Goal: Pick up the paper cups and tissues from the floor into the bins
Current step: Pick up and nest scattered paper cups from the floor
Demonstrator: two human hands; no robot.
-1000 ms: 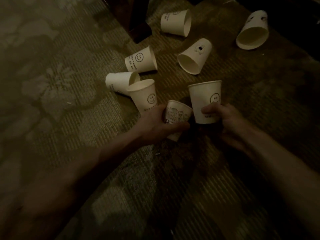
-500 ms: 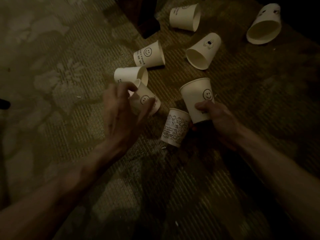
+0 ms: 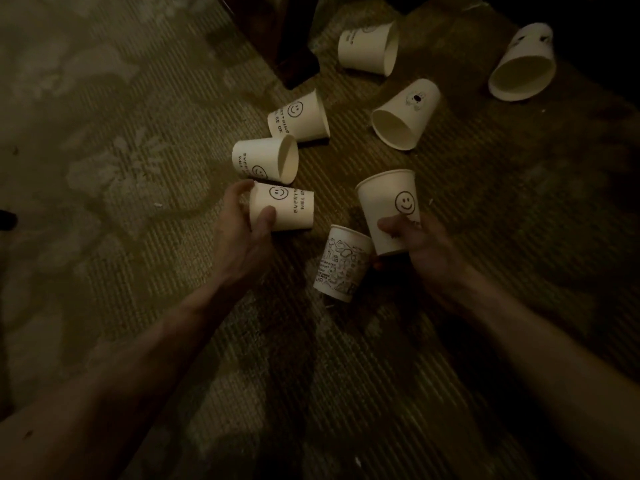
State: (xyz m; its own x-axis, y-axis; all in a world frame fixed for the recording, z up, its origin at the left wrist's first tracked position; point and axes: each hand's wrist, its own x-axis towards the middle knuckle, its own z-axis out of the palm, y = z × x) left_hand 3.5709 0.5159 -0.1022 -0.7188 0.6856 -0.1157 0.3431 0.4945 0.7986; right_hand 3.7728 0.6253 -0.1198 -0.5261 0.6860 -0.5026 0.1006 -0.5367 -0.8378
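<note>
Now left hand (image 3: 239, 237) around sideways cup (image 3: 289, 211), right hand (image 3: 424, 249) around upright cup (image 3: 386, 197).

Left grip (image 3: 242, 233) and right grip (image 3: 422, 251) bare. Left forearm (image 3: 138, 358) and right forearm (image 3: 540, 368) bare to frame edge, lean; tendon ridge along left one.

Indoor carpeted room, dimly lit; home or hotel-type, cannot tell which. Evidence: woven carpet (image 3: 114, 258) with ribbed weave and pale floral pattern, whole frame. Dark glossy furniture leg (image 3: 294, 43) standing on it, upper centre.
</note>
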